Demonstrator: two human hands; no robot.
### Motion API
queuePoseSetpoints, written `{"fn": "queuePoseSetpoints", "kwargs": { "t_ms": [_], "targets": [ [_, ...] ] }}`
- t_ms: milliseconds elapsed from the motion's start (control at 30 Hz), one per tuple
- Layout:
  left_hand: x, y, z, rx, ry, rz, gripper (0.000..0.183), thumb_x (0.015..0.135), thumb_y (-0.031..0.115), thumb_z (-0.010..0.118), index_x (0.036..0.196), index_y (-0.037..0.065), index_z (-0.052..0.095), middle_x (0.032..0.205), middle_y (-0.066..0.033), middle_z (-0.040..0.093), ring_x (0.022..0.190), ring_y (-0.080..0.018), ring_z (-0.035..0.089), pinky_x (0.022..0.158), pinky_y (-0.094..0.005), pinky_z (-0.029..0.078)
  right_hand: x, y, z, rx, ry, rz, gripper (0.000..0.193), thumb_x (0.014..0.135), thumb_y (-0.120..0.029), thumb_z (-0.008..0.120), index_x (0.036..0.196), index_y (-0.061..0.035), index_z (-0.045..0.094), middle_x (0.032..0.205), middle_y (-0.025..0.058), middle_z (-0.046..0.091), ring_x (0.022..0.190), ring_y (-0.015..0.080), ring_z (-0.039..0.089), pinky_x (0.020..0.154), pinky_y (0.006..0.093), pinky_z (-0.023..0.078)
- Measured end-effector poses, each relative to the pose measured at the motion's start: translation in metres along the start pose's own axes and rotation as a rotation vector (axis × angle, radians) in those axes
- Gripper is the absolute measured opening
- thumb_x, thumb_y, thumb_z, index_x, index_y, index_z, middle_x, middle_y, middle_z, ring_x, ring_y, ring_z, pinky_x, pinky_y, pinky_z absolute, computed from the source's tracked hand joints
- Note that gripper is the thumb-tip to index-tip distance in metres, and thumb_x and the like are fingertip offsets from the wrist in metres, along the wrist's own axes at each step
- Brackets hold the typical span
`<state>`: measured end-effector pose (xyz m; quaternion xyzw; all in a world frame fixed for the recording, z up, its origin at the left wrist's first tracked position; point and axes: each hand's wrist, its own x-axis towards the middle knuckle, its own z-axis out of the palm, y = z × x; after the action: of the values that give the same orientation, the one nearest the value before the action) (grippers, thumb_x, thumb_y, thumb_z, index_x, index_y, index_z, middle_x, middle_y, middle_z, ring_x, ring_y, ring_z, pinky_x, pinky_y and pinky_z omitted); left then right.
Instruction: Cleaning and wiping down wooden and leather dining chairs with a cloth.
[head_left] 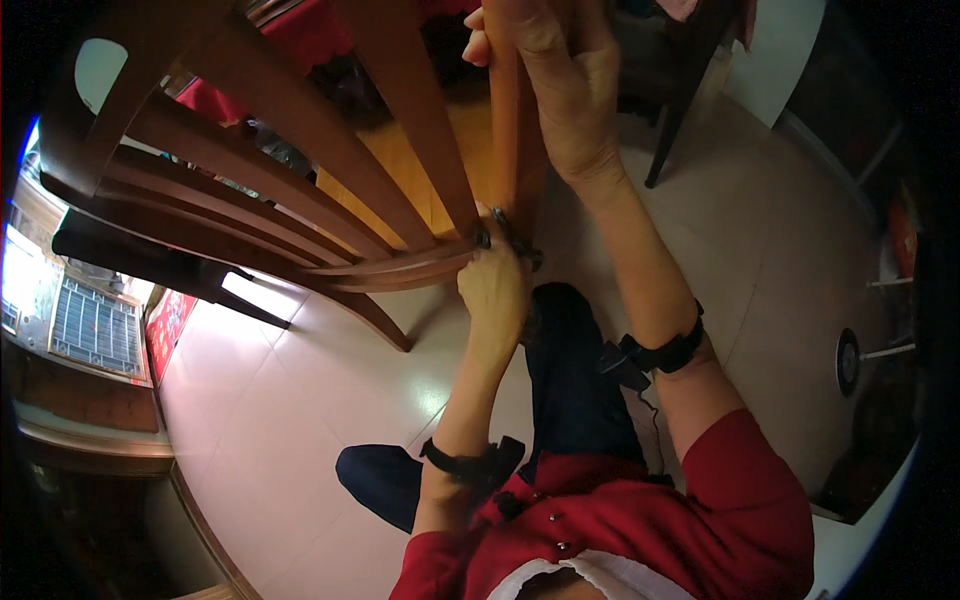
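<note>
A brown wooden chair [400,150] with a slatted back fills the upper left and middle, with its curved rail sweeping to the left. High up, my right hand [575,85] is closed round the chair's upright post, thumb along the wood. Lower down, my left hand [493,285] is closed on a small dark metal tool [512,238], at the corner where the rail meets the post. The tool's exact kind cannot be made out, and my fingers are partly hidden behind the wood.
Pale tiles make up the floor [290,430]. Another dark furniture leg [665,150] stands beyond my right arm. On the left are a dark bench-like piece [135,255] and a cabinet [85,400]. A round black object [847,362] is at the right. My knee [565,340] is below the post.
</note>
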<state>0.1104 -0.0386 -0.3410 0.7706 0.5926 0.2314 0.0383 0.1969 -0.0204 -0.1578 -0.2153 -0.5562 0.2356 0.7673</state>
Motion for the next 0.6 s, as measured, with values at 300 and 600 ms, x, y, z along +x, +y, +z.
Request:
{"fn": "queuePoseSetpoints", "kwargs": {
  "t_ms": [300, 600],
  "targets": [
    [-0.040, -0.002, -0.014, -0.231, -0.027, 0.125, 0.084, 0.077, 0.021, 0.063, 0.145, 0.004, 0.016, 0.072, -0.0232, 0.062, 0.063, -0.0363, 0.064, 0.057, -0.0415, 0.051, 0.006, 0.011, -0.004, 0.036, -0.008, -0.025, 0.051, 0.082, -0.044, 0.068, 0.108, -0.0036, 0.051, 0.083, 0.0020, 0.055, 0.070, 0.0092, 0.055, 0.065, 0.0227, 0.045],
    [0.000, -0.007, -0.019, -0.389, 0.085, 0.099, 0.077, 0.074, 0.018, 0.067, 0.140, 0.006, 0.030, 0.076, -0.0212, 0.062, 0.074, -0.0382, 0.063, 0.063, -0.0428, 0.049, 0.001, 0.014, -0.001, 0.012, 0.011, -0.051, 0.048, 0.083, -0.047, 0.065, 0.103, -0.0042, 0.053, 0.082, 0.0037, 0.056, 0.069, 0.0098, 0.056, 0.066, 0.0234, 0.046]
  ]
}}
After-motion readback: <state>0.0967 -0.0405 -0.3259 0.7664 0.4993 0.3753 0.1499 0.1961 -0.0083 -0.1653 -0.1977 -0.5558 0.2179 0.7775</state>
